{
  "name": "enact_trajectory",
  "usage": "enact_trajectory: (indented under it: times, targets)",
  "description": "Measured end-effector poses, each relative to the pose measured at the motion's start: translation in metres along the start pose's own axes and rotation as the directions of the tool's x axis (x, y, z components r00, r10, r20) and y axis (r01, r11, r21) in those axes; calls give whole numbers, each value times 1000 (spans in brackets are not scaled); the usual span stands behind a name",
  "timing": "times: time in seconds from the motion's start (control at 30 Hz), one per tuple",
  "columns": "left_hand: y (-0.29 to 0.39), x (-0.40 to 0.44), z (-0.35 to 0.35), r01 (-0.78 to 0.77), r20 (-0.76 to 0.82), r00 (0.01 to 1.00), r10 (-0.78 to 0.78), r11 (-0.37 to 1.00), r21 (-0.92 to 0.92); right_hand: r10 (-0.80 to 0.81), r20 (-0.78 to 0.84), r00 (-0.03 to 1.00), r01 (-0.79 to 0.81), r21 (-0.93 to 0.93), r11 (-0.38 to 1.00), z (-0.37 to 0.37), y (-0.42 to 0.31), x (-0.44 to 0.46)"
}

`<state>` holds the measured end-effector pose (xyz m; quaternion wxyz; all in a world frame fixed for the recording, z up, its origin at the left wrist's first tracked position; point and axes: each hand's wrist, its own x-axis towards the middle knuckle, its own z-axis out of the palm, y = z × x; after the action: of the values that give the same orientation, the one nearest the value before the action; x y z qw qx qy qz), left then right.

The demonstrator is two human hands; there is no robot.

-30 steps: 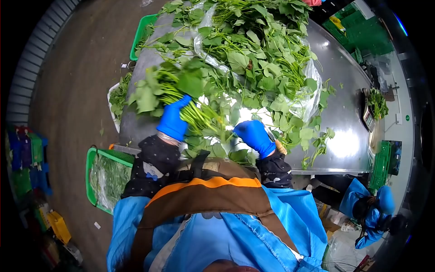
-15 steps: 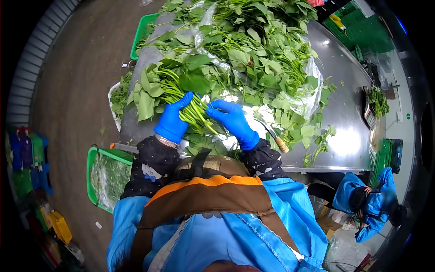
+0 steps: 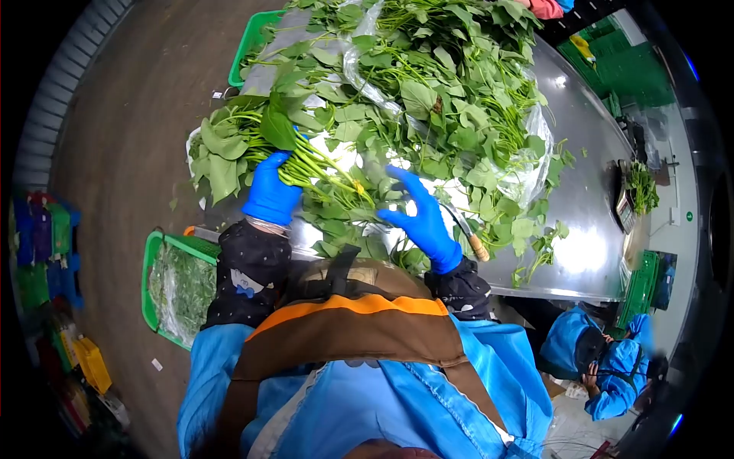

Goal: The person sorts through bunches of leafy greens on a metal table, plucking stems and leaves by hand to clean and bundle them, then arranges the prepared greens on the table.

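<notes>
My left hand (image 3: pixel 274 190), in a blue glove, is closed around a bunch of leafy green stems (image 3: pixel 312 167). The leaves point up and left; the cut stem ends point right, where a small yellowish band or tie shows. Apart from the bunch, to its right, my right hand (image 3: pixel 428 226) has thumb and fingers spread with nothing between them. Just beyond that hand lies a curved knife with a wooden handle (image 3: pixel 479 247). A large heap of leafy greens (image 3: pixel 451 99) covers the table ahead, with clear plastic film (image 3: pixel 539 153) among it.
The metal table (image 3: pixel 569 191) carries a scale (image 3: pixel 625 205) at its right side. A green crate (image 3: pixel 153 306) lined with plastic stands at lower left, another green crate (image 3: pixel 248 47) at the far left. A person in blue (image 3: pixel 604 363) is at lower right; a pink sleeve shows at the top.
My left hand has carried the bunch a little to the left. My right hand has come away from the stems, moved right and spread its fingers. The person at lower right has shifted posture.
</notes>
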<state>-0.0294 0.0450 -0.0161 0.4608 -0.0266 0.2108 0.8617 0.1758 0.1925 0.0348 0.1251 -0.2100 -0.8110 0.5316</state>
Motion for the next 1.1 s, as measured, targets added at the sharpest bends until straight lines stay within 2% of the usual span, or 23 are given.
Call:
enact_trajectory:
  times: [0.03,0.07,0.1,0.13,0.2,0.27,0.33,0.37,0.4,0.43,0.47,0.53,0.57,0.6,0.63,0.7,0.73,0.77,0.83,0.87,0.97,1.0,1.1]
  targets:
    - [-5,-1,4,9,-5,1000,-9,1000,29,-71,45,996,69,45,997,7,-5,3]
    - [-8,-1,6,17,-9,1000,-16,998,58,-70,60,996,58,187,981,13,-15,9]
    - [-9,2,1,67,-4,998,-67,998,-23,-5,68,998,-9,215,977,21,-10,13]
    - [-11,2,3,12,-30,999,-11,999,34,56,79,995,-74,242,967,26,-1,14]
    - [-10,-2,11,-99,-75,991,112,983,152,156,84,984,-166,138,976,27,12,10]
    - [7,0,5,-91,0,996,91,995,48,233,77,969,-239,88,967,24,33,2]
    - [14,0,0,-144,-98,983,154,984,103,287,68,955,-293,88,952,12,53,-7]
    - [12,-1,-1,-135,-103,984,145,986,93,153,-67,986,-161,-141,977,8,56,-11]
    - [9,-1,0,-121,-107,986,130,989,85,-13,-169,986,-51,-372,927,5,47,-13]
    - [8,-1,0,-105,-108,988,113,991,79,-97,-227,969,-9,-427,904,1,26,-9]
    - [3,2,-10,-90,-119,988,101,991,96,-162,-260,952,47,-399,916,0,23,-5]
    - [-10,4,-13,-96,-66,991,117,959,265,17,-172,985,-67,-289,955,4,-21,-2]
    - [-15,6,-6,-57,-164,983,82,987,153,66,-66,996,-83,-293,953,10,-22,0]
    - [-19,1,7,-72,-164,981,100,984,164,113,41,993,-96,-299,950,14,-20,2]
    - [-22,-2,16,-61,-164,981,99,972,226,35,59,998,-15,-316,949,21,-4,3]
    - [-24,-2,18,-76,-147,981,130,943,325,186,57,981,-189,52,981,19,9,3]
    - [-24,-3,18,-59,-148,982,114,941,334,260,87,962,-273,234,933,17,8,3]
    - [-24,-4,21,-40,-150,984,97,938,344,344,73,936,-347,350,870,14,5,4]
    - [-27,-5,23,9,-191,980,53,949,314,329,25,944,-305,444,843,10,4,6]
    - [-32,-5,16,5,-159,986,44,954,299,310,-2,951,-271,482,833,10,4,7]
    - [-45,-8,17,48,-67,997,-35,975,215,305,160,939,-344,367,864,12,7,10]
    - [-43,-5,15,157,-4,987,-160,969,191,255,214,943,-315,323,892,15,9,10]
    - [-47,-10,15,118,93,985,-143,966,228,357,322,877,-460,350,816,17,8,8]
